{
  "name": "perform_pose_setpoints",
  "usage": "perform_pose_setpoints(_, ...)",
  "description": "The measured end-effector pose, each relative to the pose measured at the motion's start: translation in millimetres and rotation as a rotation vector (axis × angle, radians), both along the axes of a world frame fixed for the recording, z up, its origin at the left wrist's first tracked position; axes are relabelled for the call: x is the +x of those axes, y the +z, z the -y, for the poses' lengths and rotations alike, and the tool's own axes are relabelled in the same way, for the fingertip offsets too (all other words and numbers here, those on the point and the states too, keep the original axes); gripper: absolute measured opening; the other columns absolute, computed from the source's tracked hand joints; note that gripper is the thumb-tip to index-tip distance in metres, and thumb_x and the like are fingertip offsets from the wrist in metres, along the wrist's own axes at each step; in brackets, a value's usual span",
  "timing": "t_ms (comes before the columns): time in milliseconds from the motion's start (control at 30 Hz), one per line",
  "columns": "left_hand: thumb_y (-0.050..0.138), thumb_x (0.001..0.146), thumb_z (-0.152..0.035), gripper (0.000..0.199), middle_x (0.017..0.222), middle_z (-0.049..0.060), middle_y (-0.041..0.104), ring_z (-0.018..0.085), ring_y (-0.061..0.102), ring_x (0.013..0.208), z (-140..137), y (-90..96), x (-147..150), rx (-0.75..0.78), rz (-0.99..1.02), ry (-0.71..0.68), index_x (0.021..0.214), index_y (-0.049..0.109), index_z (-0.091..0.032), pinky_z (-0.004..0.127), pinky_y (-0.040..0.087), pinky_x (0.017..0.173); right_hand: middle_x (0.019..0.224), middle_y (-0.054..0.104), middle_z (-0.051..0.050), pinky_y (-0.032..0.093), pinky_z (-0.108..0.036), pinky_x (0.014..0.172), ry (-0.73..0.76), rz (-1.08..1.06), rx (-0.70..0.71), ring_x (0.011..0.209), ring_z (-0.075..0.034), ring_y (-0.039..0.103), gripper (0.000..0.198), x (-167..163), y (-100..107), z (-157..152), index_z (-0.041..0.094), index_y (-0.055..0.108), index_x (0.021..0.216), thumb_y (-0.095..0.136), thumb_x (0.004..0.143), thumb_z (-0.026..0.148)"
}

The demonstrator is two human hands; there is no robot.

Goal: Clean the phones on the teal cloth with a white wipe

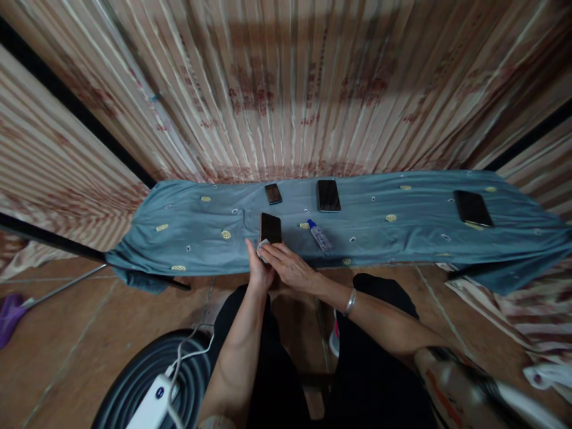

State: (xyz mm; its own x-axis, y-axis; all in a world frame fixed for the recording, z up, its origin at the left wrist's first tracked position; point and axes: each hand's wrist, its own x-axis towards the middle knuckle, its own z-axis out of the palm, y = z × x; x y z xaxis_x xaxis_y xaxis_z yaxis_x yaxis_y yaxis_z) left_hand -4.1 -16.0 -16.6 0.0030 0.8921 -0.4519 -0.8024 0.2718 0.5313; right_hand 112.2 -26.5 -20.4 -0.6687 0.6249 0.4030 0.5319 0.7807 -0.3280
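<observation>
My left hand (259, 268) grips the lower end of a dark-screened smartphone (270, 226), its thumb along the phone's left side. Over the phone's lower part, my right hand (292, 266) presses a small pale cloth (264, 245) with its fingers. To the right of the hands lies a clear spray bottle (320, 237) with a blue cap. Beyond the held phone a smaller phone (273, 193) rests on the blue cloth cover. My left fingers are mostly hidden behind the phone and the right hand.
A blue patterned cloth (415, 232) covers the narrow table. On it lie a dark tablet-like device (328, 195) and another one (473, 208) farther right. Striped curtains (286, 89) hang behind. A white power bank (152, 405) with a cable sits on a round black stool (120, 381).
</observation>
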Motion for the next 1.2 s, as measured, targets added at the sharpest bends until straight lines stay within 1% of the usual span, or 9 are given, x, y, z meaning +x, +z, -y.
perform_pose_setpoints(67,0.045,0.091,-0.069,0.060,0.077,0.006,0.072,0.023,0.073,0.095,1.5,-0.4,1.2,-0.010,-0.012,0.005,0.076,0.070,-0.017,0.035,0.056,0.093,0.149,0.052,-0.017,0.044,-0.050,0.115,-0.024,-0.014,-0.017,0.137,-0.028,0.045,0.059,0.7,-1.4,-4.2,0.013,0.044,0.150,0.038,0.092,0.004)
perform_pose_setpoints(133,0.047,0.091,-0.067,0.055,0.084,0.007,0.074,0.024,0.071,0.103,3.2,1.1,3.0,-0.003,-0.024,0.012,0.082,0.072,-0.018,0.037,0.055,0.095,0.151,0.050,-0.018,0.044,-0.051,0.116,-0.052,-0.037,-0.019,0.138,-0.028,0.044,0.058,1.8,-3.9,-9.1,0.012,0.043,0.150,0.037,0.093,0.006)
perform_pose_setpoints(300,0.037,0.100,-0.055,0.052,0.110,0.011,0.075,0.026,0.063,0.124,8.1,10.4,10.0,0.059,-0.020,-0.020,0.107,0.073,-0.018,0.038,0.051,0.103,0.153,0.049,-0.015,0.040,-0.051,0.119,-0.123,-0.061,-0.017,0.141,-0.027,0.043,0.058,7.1,-8.7,-22.9,0.014,0.043,0.151,0.038,0.094,0.007)
perform_pose_setpoints(433,0.031,0.103,-0.045,0.049,0.120,0.010,0.073,0.024,0.058,0.131,11.3,14.6,14.9,0.103,-0.017,-0.073,0.121,0.068,-0.019,0.038,0.048,0.107,0.155,0.046,-0.016,0.037,-0.050,0.121,-0.177,-0.059,-0.039,0.145,-0.026,0.038,0.059,13.7,-7.2,-33.3,0.012,0.041,0.152,0.037,0.093,0.006)
perform_pose_setpoints(567,0.031,0.104,-0.041,0.048,0.122,0.011,0.073,0.025,0.061,0.128,14.7,12.4,16.7,0.106,-0.017,-0.123,0.126,0.066,-0.017,0.039,0.049,0.107,0.156,0.043,-0.018,0.035,-0.049,0.122,-0.214,-0.083,-0.050,0.148,-0.025,0.033,0.060,20.0,-5.1,-43.6,0.010,0.041,0.152,0.036,0.092,0.004)
perform_pose_setpoints(667,0.037,0.102,-0.042,0.044,0.121,0.011,0.073,0.028,0.065,0.122,18.0,9.0,15.5,0.078,-0.046,-0.180,0.129,0.064,-0.020,0.044,0.054,0.100,0.158,0.042,-0.016,0.034,-0.050,0.122,-0.250,-0.098,-0.076,0.150,-0.023,0.031,0.062,23.8,-3.7,-50.5,0.014,0.039,0.153,0.036,0.092,0.002)
perform_pose_setpoints(767,0.043,0.101,-0.039,0.040,0.121,0.011,0.074,0.028,0.068,0.115,20.8,7.4,12.9,0.048,-0.083,-0.202,0.129,0.063,-0.020,0.045,0.058,0.094,0.159,0.041,-0.016,0.033,-0.049,0.122,-0.279,-0.104,-0.111,0.151,-0.022,0.029,0.061,26.6,-0.6,-55.4,0.014,0.038,0.153,0.034,0.093,0.004)
perform_pose_setpoints(933,0.051,0.098,-0.036,0.039,0.118,0.011,0.075,0.027,0.071,0.109,21.5,7.0,8.8,0.020,-0.081,-0.214,0.132,0.061,-0.020,0.045,0.060,0.089,0.158,0.042,-0.016,0.034,-0.053,0.120,-0.299,-0.104,-0.149,0.148,-0.023,0.036,0.064,28.6,6.4,-58.7,0.016,0.036,0.155,0.031,0.093,0.004)
perform_pose_setpoints(1200,0.055,0.096,-0.031,0.032,0.116,0.012,0.075,0.027,0.072,0.106,23.3,6.6,5.6,0.025,-0.065,-0.205,0.123,0.066,-0.018,0.045,0.062,0.087,0.151,0.051,-0.018,0.037,-0.048,0.119,-0.334,-0.097,-0.173,0.142,-0.024,0.047,0.056,30.4,5.0,-64.8,0.011,0.041,0.152,0.033,0.096,0.009)
